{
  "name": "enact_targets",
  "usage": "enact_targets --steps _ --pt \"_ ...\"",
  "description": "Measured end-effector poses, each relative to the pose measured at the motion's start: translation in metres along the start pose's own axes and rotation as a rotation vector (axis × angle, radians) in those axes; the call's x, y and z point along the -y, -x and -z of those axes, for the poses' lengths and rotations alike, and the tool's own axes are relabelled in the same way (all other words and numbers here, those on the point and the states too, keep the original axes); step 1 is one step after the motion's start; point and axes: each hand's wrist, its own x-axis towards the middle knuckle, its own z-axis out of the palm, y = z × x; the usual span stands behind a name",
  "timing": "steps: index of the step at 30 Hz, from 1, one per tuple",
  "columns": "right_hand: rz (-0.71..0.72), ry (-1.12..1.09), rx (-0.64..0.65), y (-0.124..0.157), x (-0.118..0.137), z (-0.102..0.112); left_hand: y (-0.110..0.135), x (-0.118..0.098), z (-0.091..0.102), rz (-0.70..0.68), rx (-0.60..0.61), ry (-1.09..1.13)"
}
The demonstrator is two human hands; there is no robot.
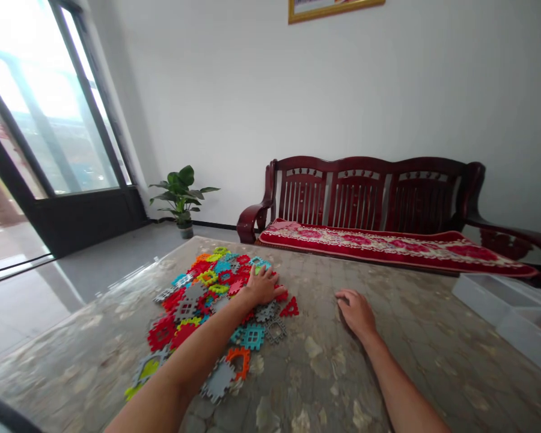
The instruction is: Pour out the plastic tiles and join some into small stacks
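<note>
A spread pile of flat interlocking plastic building pieces [190,305] in red, grey, blue, lime and orange covers the left half of the table [315,373]. My left hand [262,285] rests over the pile's right side, fingers stretched and spread, hiding the pieces beneath it. Just right of that hand lies a red triangular piece [290,307]. Nearer to me are an orange piece with an open centre [238,362] and a grey toothed piece [219,381]. My right hand [356,310] lies on the bare tabletop, apart from the pieces, fingers loosely extended and holding nothing visible.
Translucent plastic bins [500,307] stand at the table's right edge. Behind the table is a dark red wooden bench [356,192] with a floral red cover [388,243]. A potted plant [183,195] stands near the glass door [58,114] at left.
</note>
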Motion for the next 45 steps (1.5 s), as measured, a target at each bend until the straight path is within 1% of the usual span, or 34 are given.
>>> enact_targets --steps 2,4,7,9,11,12,15,18,20,27,29,32,34,36,39,41,43,45 --pt "0.006 0.002 -0.007 -0.001 -0.002 -0.001 0.015 0.005 0.008 0.017 -0.048 0.013" --pt "0.018 -0.004 -0.003 -0.002 -0.004 -0.001 0.037 0.012 0.017 0.062 -0.097 0.028" --pt "0.031 -0.009 0.014 -0.003 -0.005 -0.002 0.077 0.030 0.030 0.216 -0.164 0.015" --pt "0.031 -0.005 0.017 -0.003 -0.006 -0.002 0.105 0.046 0.033 0.369 -0.207 -0.020" --pt "0.032 0.002 0.015 -0.002 -0.005 -0.002 0.129 0.059 0.029 0.482 -0.229 -0.053" --pt "0.034 0.004 0.014 -0.001 -0.005 -0.002 0.140 0.063 0.025 0.517 -0.233 -0.064" --pt "0.042 0.015 0.011 0.000 -0.005 -0.003 0.163 0.067 0.006 0.531 -0.221 -0.095" --pt "0.041 0.022 0.008 0.001 -0.005 -0.003 0.173 0.067 -0.008 0.507 -0.219 -0.089" --pt "0.044 0.021 0.012 0.000 -0.006 -0.004 0.173 0.069 -0.012 0.501 -0.228 -0.065" --pt "0.067 0.001 0.018 -0.003 -0.013 -0.008 0.163 0.094 -0.007 0.482 -0.285 -0.015" --pt "0.074 -0.012 0.024 -0.004 -0.015 -0.009 0.160 0.097 -0.004 0.475 -0.298 -0.025" --pt "0.073 -0.045 0.019 -0.006 -0.018 -0.010 0.156 0.090 0.004 0.481 -0.307 -0.034" --pt "0.076 -0.069 0.018 -0.008 -0.020 -0.011 0.154 0.075 0.009 0.437 -0.306 -0.016" --pt "0.075 -0.075 0.032 -0.008 -0.020 -0.011 0.153 0.052 0.011 0.323 -0.296 0.014" --pt "0.099 -0.053 0.082 -0.007 -0.018 -0.009 0.152 0.016 0.008 0.098 -0.260 0.037" --pt "0.147 -0.034 0.130 -0.004 -0.017 -0.005 0.151 -0.001 0.003 0.024 -0.213 0.040" --pt "0.192 -0.014 0.183 0.001 -0.018 0.000 0.147 -0.009 -0.003 0.018 -0.171 0.037" --pt "0.221 0.007 0.237 0.007 -0.020 0.006 0.142 -0.009 -0.008 0.038 -0.152 0.028"
